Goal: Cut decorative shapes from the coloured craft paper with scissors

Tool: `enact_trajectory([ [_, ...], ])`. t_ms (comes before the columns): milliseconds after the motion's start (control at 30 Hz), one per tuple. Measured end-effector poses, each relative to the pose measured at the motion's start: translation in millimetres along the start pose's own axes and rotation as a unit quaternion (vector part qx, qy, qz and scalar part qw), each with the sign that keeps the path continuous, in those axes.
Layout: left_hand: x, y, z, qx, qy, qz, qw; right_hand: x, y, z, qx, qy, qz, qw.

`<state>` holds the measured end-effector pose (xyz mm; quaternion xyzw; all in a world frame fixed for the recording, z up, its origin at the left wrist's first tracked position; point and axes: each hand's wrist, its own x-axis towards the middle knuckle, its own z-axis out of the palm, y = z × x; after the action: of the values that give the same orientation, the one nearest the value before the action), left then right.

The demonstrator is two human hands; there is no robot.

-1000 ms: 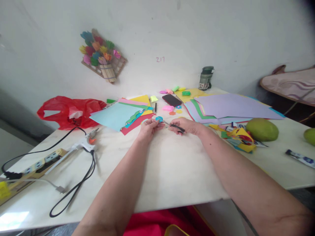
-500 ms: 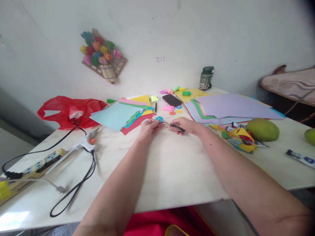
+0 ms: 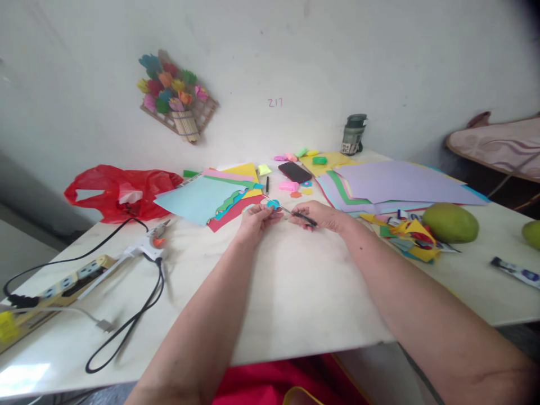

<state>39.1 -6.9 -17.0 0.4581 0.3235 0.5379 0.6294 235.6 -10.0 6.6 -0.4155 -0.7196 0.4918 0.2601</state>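
Between the fingers of my left hand (image 3: 256,220) is a small blue paper piece (image 3: 273,204) with a rounded edge. My right hand (image 3: 314,215) is closed around the dark handles of a pair of scissors (image 3: 304,218). Their thin blades point left and meet the blue paper; whether the blades are apart is too small to tell. Just beyond my hands lie small cut shapes, an orange one (image 3: 296,194) and a yellow one (image 3: 307,191). A red sheet (image 3: 228,214) lies partly beneath other paper left of my left hand.
Paper stacks lie left (image 3: 198,197) and right (image 3: 405,183) of a phone (image 3: 295,172). A red plastic bag (image 3: 112,194), a glue gun (image 3: 147,246) and a power strip (image 3: 70,284) occupy the left. Paper scraps (image 3: 415,239) and a green mango (image 3: 450,223) sit at the right.
The blue paper piece has turned slightly in my left fingers, and the scissors have shifted a little against it. Everything else stays where it was.
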Motion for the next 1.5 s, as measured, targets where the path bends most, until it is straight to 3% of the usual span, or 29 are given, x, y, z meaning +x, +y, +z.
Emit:
enact_trajectory([
  [867,-4.5,6.3,4.9,0.007,0.000,-0.022,1.000,-5.3,-14.9,5.5,0.033,0.009,0.033,0.999],
  [1500,-7.1,7.2,5.7,0.019,-0.009,-0.013,1.000,-3.6,-8.9,4.7,0.048,-0.005,0.004,0.999],
])
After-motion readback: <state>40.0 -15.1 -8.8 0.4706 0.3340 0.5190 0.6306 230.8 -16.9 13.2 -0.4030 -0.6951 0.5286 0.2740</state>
